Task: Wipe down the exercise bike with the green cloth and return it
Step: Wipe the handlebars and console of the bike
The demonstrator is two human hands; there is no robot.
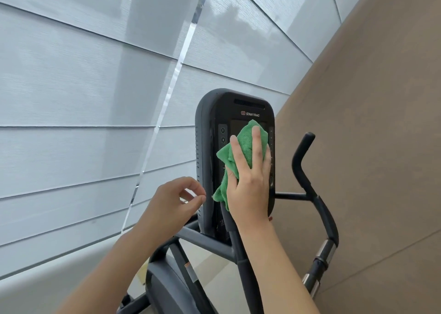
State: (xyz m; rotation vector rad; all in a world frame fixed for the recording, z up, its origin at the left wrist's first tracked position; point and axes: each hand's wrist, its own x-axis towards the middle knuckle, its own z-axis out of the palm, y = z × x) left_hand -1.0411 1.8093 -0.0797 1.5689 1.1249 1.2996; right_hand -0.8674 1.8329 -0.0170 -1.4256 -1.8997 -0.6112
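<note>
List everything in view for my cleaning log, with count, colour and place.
Black upright exercise-bike console: one, black, centre, printed STAR TRAC.
Green microfibre cloth: one, green, pressed flat against the console's screen.
Curved black handlebar: one, black, right of the console.
Dark grey tubular bike frame: one, grey, below the console.
Pale grey window blinds: several panels, grey, left and top.
Tan wall: one, tan, right.
Left hand: one, beside the console's left edge, fingers loosely curled, holding nothing.
Right hand: one, fingers straight, pressing the cloth.

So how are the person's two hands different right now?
The right hand lies flat with straight fingers, pressing the green cloth onto the console; the left hand holds nothing, fingers loosely curled beside the console's edge. The right sits higher, the left lower. Both are bare.
</note>
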